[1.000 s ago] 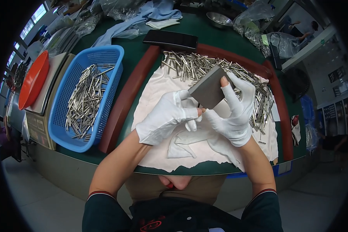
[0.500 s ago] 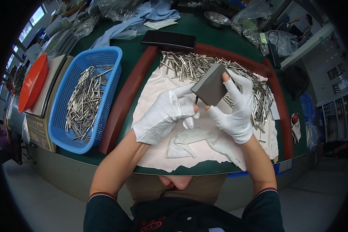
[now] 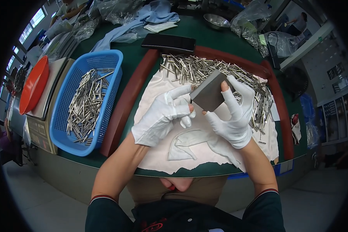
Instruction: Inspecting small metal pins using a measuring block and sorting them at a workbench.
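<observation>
My right hand (image 3: 236, 116), in a white glove with bare fingertips, grips a flat dark grey block (image 3: 208, 96) and holds it tilted above the cloth. One bare fingertip presses on its face, and the thumb is at its lower corner. My left hand (image 3: 160, 114), gloved the same way, is at the block's left edge with fingers curled. What those fingers pinch, if anything, I cannot make out. Beyond the block, many slim metal pins (image 3: 189, 69) are heaped along the far and right sides of a pale pink cloth (image 3: 150, 154). A crumpled white cloth (image 3: 181, 150) lies below my hands.
Reddish-brown rails (image 3: 125, 104) border the cloth on the left, far and right sides. A blue plastic basket (image 3: 58, 127) with more pins stands left, beside an orange-red bowl (image 3: 34, 87). At the back are a black phone-like slab (image 3: 168, 42), a metal bowl (image 3: 216, 21) and plastic bags.
The block has shifted slightly down and left and is turned a little in my right hand. My left fingertips have moved slightly left, and a dark thin bit near them no longer shows.
</observation>
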A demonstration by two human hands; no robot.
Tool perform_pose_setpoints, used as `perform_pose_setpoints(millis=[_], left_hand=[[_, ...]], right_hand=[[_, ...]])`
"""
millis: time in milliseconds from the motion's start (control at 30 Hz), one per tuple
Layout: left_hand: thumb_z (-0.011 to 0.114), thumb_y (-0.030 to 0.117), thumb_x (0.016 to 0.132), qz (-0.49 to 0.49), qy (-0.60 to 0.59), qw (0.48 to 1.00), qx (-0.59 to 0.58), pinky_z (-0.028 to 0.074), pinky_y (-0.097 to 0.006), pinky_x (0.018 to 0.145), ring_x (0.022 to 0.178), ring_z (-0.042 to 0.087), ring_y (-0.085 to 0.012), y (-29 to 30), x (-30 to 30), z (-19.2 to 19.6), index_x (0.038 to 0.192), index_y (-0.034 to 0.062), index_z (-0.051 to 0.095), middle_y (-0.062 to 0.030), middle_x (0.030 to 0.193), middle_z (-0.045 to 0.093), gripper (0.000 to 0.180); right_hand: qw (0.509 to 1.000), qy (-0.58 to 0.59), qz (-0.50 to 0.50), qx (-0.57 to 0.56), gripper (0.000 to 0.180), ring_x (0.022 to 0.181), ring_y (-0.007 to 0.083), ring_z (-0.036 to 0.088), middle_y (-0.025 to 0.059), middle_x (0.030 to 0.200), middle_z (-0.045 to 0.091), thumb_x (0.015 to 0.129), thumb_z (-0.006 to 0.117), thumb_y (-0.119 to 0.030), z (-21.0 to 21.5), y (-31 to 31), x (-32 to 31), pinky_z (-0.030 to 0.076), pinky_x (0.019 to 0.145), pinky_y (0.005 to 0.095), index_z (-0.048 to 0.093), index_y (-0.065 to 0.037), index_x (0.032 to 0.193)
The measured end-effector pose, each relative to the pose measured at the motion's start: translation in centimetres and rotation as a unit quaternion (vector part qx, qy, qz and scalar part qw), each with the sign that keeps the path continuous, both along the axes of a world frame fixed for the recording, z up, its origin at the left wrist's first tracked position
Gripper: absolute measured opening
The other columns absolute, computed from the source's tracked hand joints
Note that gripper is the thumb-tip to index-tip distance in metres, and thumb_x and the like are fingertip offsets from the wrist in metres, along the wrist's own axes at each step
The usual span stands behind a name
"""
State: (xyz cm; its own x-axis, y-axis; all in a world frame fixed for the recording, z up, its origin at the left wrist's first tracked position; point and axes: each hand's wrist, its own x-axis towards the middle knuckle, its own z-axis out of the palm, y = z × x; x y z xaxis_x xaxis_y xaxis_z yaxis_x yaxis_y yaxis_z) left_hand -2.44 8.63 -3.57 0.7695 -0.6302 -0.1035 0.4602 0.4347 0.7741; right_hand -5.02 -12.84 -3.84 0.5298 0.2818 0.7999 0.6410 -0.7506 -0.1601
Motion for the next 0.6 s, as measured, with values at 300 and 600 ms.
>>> perform_pose_setpoints(millis=[300, 600], left_hand=[[0.071, 0.004, 0.082, 0.025, -0.019, 0.998, 0.057, 0.052, -0.025, 0.061, 0.065, 0.063, -0.0140, -0.3, -0.6, 1.0, 0.143, -0.0119, 0.028, -0.0085, 0.083, 0.064, 0.076], [0.070, 0.002, 0.082, 0.006, -0.030, 0.997, 0.065, 0.052, -0.024, 0.062, 0.067, 0.063, -0.0121, -0.1, -1.0, 1.5, 0.141, -0.0099, 0.036, -0.0086, 0.089, 0.065, 0.069]], right_hand=[[0.998, -0.057, -0.009, -0.032, 0.087, 0.107, 0.0334, 0.048, 0.0202, 0.130, 0.048, 0.058, 0.084, -0.018, -0.4, 0.2, 0.1, 0.039, 0.091, 0.0438, 0.050, -0.006, 0.137], [0.997, -0.056, 0.004, -0.044, 0.095, 0.107, 0.0327, 0.047, 0.0212, 0.133, 0.046, 0.055, 0.086, -0.016, -0.1, 0.1, -0.1, 0.040, 0.089, 0.0421, 0.046, -0.009, 0.141]])
